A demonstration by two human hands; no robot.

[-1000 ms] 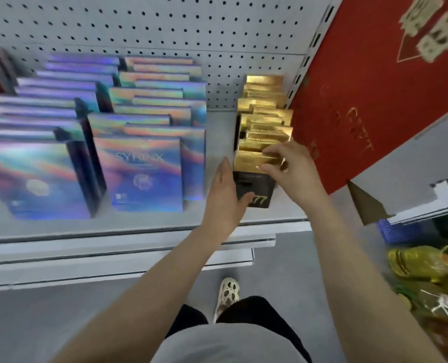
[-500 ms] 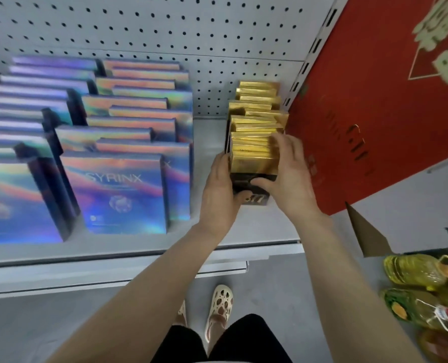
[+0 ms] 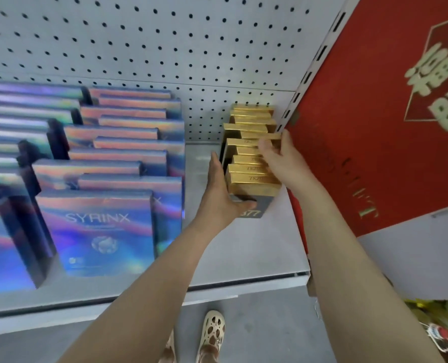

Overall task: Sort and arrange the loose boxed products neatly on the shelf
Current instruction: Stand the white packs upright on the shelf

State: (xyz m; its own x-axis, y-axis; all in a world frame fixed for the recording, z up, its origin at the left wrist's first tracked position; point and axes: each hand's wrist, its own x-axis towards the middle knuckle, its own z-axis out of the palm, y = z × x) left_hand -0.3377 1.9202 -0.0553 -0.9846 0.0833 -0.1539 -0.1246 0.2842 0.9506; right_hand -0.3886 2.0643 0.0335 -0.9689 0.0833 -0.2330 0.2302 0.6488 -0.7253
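A row of gold boxes point(image 3: 251, 155) stands front to back at the right end of the grey shelf point(image 3: 243, 252). The front gold box point(image 3: 254, 191) has a dark lower face with gold digits. My left hand point(image 3: 219, 195) lies flat along the row's left side, its thumb hooked across the front box's dark face. My right hand point(image 3: 283, 159) is on the row's right side near the middle, fingers laid over the box tops. The boxes further back sit slightly staggered.
Rows of holographic SYRINX boxes point(image 3: 97, 226) fill the shelf's left half, with a bare strip between them and the gold row. A pegboard point(image 3: 165, 48) backs the shelf. A red panel point(image 3: 374, 132) stands close on the right. Oil bottles point(image 3: 440, 326) lie on the floor.
My right hand has slid from the front gold box back to the middle of the row. The left hand stays at the front box. The gold boxes stand closer together.
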